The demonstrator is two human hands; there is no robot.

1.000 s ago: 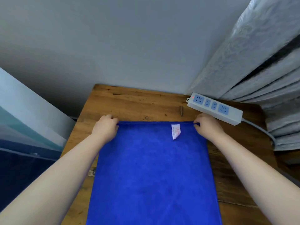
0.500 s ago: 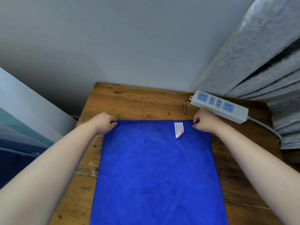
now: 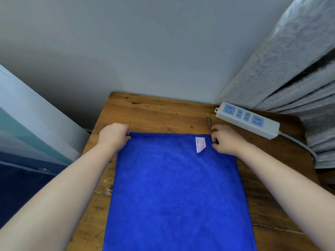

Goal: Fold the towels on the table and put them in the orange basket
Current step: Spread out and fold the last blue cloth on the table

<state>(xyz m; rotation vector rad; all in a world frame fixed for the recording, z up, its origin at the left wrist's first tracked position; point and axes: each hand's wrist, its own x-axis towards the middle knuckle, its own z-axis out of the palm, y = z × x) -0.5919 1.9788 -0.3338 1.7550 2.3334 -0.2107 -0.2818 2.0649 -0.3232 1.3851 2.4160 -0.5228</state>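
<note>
A bright blue towel lies flat on the wooden table, running from mid-table down past the near edge of the view. A white label sits near its far right corner. My left hand pinches the far left corner of the towel. My right hand pinches the far right corner, fingers curled at the hem. The orange basket is not in view.
A white power strip with blue sockets lies at the table's back right, its cable trailing off to the right. Grey curtains hang at the right. A grey wall stands behind the table, and a pale panel leans at the left.
Both hands stay at the towel's far corners. The towel's far edge has been tugged slightly and the view has shifted a little; the label lies flatter.
</note>
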